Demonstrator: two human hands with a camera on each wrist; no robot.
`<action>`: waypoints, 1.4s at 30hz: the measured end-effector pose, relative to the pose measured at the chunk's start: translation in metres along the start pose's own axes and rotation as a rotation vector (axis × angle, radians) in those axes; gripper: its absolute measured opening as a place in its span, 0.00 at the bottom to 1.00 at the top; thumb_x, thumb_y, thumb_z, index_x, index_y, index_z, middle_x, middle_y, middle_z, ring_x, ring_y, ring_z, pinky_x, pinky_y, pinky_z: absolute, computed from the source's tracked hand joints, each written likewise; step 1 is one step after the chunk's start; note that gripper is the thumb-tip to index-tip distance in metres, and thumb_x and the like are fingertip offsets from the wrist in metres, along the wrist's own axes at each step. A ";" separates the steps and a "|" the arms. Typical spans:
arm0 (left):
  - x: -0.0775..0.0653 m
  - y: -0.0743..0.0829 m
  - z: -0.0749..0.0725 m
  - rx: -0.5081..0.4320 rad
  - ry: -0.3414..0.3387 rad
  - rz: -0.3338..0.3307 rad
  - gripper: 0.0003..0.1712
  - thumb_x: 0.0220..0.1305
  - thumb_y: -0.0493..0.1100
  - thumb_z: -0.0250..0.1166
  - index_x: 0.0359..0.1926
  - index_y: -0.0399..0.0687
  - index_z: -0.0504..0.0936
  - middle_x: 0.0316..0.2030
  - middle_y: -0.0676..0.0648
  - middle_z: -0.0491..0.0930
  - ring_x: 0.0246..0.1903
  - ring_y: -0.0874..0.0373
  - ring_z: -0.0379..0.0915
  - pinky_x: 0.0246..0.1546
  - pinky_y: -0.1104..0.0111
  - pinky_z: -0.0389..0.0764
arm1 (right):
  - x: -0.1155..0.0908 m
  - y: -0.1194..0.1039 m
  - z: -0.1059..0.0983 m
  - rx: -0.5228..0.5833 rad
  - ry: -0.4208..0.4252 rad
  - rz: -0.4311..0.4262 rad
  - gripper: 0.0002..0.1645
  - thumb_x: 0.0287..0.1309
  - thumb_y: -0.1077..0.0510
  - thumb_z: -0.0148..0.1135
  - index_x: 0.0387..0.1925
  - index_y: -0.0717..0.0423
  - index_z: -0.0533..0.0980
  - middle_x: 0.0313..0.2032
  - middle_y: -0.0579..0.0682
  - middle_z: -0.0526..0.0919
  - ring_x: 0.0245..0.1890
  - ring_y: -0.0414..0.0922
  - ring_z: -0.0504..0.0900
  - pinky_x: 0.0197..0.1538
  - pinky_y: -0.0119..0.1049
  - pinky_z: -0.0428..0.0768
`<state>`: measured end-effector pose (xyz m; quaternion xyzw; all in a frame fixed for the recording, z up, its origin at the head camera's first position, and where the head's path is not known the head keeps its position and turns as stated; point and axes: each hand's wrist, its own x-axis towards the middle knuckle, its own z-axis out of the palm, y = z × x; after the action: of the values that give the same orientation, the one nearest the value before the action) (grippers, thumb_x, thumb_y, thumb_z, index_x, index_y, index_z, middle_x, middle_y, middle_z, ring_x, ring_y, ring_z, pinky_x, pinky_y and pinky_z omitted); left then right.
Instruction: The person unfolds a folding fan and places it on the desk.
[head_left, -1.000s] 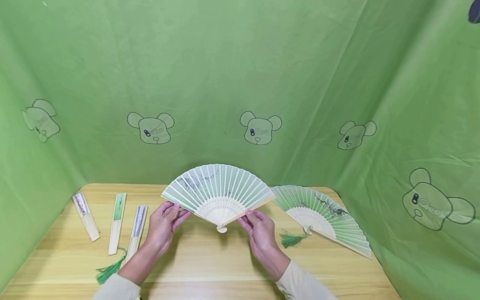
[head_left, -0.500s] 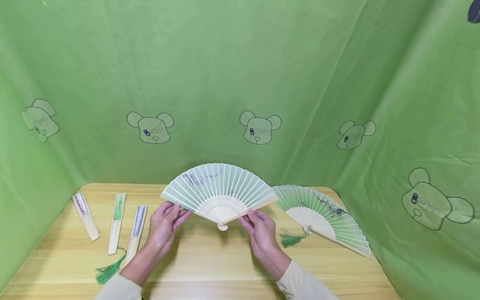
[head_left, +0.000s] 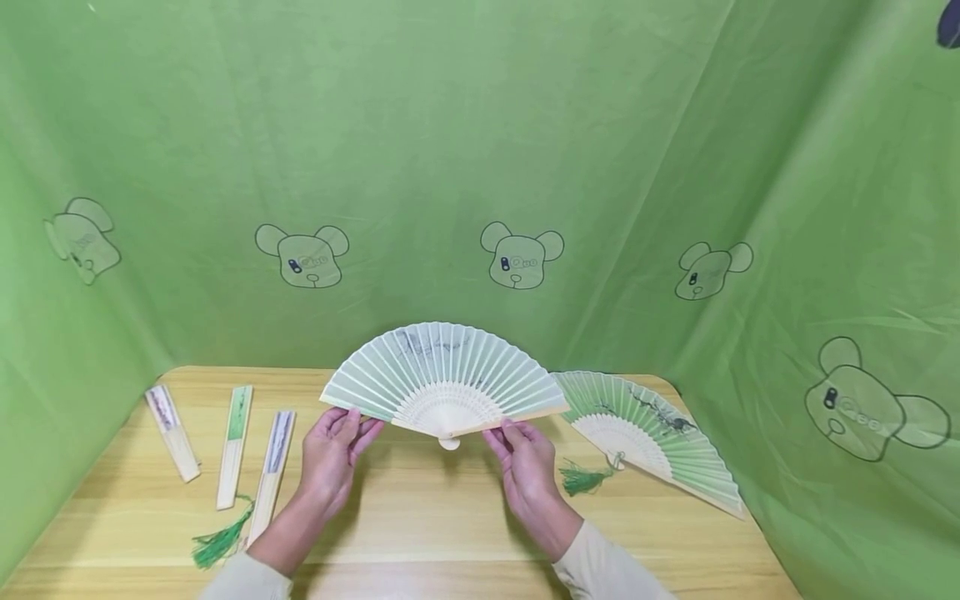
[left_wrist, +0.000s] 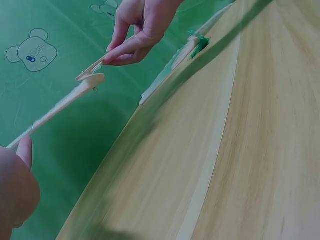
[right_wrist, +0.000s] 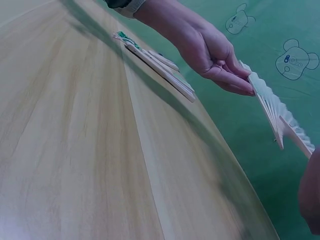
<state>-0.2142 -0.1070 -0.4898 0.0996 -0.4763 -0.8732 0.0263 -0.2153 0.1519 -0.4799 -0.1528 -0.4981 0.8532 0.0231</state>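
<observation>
A pale green folding fan with a grey painted pattern is spread wide and held up over the table. My left hand pinches its left outer stick between thumb and fingers. On the other side, my right hand pinches the right outer stick. The pivot end points down toward me, between the hands. Both wrist views show the fan nearly edge-on, with the fan slanting between the two hands in the left wrist view and its pleats visible in the right wrist view.
A second spread green fan with a green tassel lies at the right. Three folded fans, one purple-tipped, one green-tipped and one blue-purple, lie at the left, near another green tassel. Green cloth walls the wooden table.
The held fan has spread wider and tilted, its right edge moving right and its pivot rising slightly. Its painted pattern has shifted right. My hands have moved only a little.
</observation>
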 end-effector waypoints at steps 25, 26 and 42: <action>-0.012 -0.012 0.014 -0.009 0.085 -0.023 0.26 0.82 0.35 0.45 0.72 0.23 0.54 0.63 0.30 0.68 0.51 0.54 0.85 0.65 0.66 0.86 | -0.004 0.003 -0.004 0.013 0.021 -0.030 0.06 0.77 0.67 0.49 0.49 0.69 0.65 0.45 0.55 0.73 0.44 0.42 0.81 0.66 0.32 0.86; -0.012 -0.013 0.014 -0.007 0.088 -0.022 0.26 0.82 0.35 0.45 0.72 0.23 0.54 0.63 0.30 0.68 0.51 0.54 0.85 0.65 0.66 0.86 | -0.004 0.003 -0.004 0.011 0.018 -0.028 0.08 0.76 0.68 0.49 0.50 0.70 0.64 0.45 0.55 0.73 0.44 0.42 0.81 0.66 0.32 0.86; -0.009 -0.020 0.011 -0.032 0.134 -0.028 0.24 0.82 0.34 0.45 0.70 0.24 0.55 0.63 0.31 0.69 0.50 0.54 0.85 0.64 0.66 0.87 | -0.001 -0.003 -0.023 -0.007 -0.002 0.003 0.09 0.78 0.63 0.49 0.50 0.67 0.67 0.43 0.54 0.79 0.44 0.46 0.87 0.63 0.39 0.89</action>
<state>-0.2066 -0.0854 -0.4995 0.1640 -0.4582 -0.8723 0.0474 -0.2087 0.1728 -0.4872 -0.1525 -0.5008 0.8518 0.0208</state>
